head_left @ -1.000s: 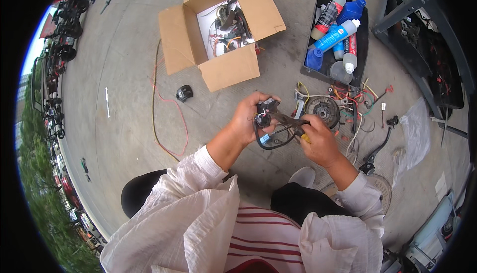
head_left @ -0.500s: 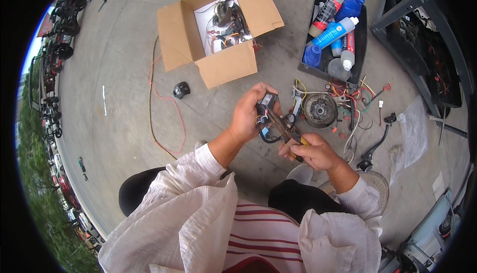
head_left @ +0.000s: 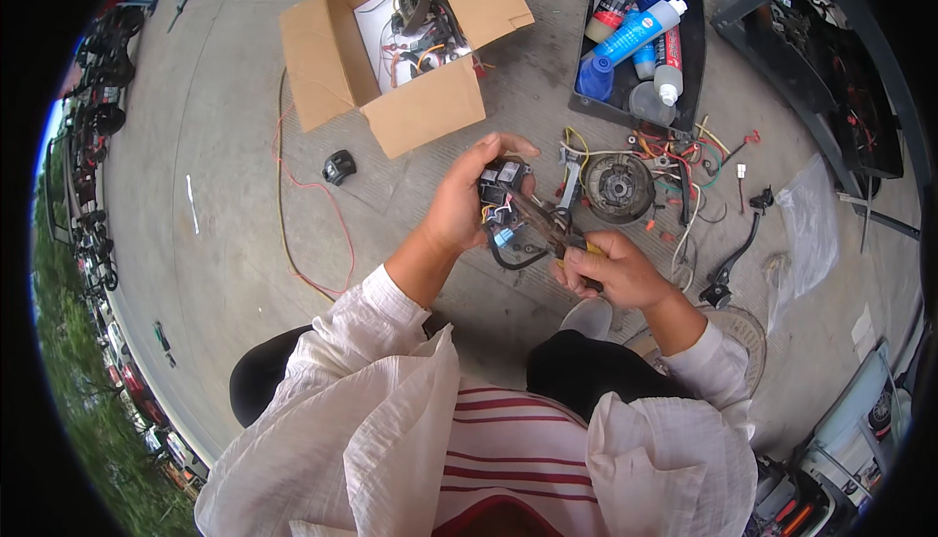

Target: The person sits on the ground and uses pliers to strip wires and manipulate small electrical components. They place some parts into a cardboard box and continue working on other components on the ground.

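My left hand [head_left: 459, 195] is closed around a small black electrical part [head_left: 500, 180] with short wires, a blue connector [head_left: 505, 238] and a looped black cable. My right hand [head_left: 611, 268] grips pliers [head_left: 544, 224] with yellow handles, their dark jaws reaching up against the part and its wires; exactly what they touch is unclear. Just beyond lie a round metal hub [head_left: 618, 187], a tangle of coloured wires [head_left: 694, 161] and a grey metal piece [head_left: 570, 180].
An open cardboard box [head_left: 421, 123] of parts stands at top centre, beside a black tray [head_left: 600, 107] of bottles. A small black housing [head_left: 338, 168], long thin cables [head_left: 285, 244], a brake lever [head_left: 743, 254] and a plastic bag [head_left: 803, 244] lie around. A dark metal frame [head_left: 772, 4] is at right.
Both hands have moved up in the view, along with the part and pliers, while the floor items also shifted upward and left. My right hand's grip on the handles has turned, with the thumb now across them.
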Demonstrator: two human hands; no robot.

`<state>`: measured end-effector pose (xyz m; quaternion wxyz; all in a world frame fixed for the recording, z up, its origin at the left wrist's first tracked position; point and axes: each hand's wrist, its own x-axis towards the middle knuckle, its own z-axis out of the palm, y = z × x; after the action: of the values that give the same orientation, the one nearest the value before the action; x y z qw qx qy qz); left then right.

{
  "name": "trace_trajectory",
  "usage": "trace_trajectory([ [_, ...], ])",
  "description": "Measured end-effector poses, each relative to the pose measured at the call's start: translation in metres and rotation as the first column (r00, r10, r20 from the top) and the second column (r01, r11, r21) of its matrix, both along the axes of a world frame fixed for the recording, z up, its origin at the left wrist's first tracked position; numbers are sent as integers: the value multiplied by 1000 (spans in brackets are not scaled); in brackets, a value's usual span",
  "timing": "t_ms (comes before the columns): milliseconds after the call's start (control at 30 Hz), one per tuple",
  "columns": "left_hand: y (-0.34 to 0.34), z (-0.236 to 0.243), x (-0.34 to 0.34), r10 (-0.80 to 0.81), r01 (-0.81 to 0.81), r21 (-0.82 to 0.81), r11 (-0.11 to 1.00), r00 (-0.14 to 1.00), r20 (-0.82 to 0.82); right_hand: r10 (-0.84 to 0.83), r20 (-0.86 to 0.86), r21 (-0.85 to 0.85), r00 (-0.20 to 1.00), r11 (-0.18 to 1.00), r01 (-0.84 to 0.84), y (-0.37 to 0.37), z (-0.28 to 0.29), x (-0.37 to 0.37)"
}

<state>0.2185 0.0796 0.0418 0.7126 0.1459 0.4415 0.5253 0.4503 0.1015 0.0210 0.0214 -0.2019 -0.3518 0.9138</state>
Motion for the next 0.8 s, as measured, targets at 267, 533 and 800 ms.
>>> trace_trajectory([
  [267,-7,-16,3,-37,50,55,997,976,-213,-123,-116,-161,986,982,103,-21,-5,-3],
  [533,-12,-17,2,-14,30,77,997,979,-204,-70,144,-81,987,993,82,-16,0,-5],
  [800,-18,-34,9,104,-105,-2,994,989,-106,-254,400,596,881,802,-40,-17,16,-9],
])
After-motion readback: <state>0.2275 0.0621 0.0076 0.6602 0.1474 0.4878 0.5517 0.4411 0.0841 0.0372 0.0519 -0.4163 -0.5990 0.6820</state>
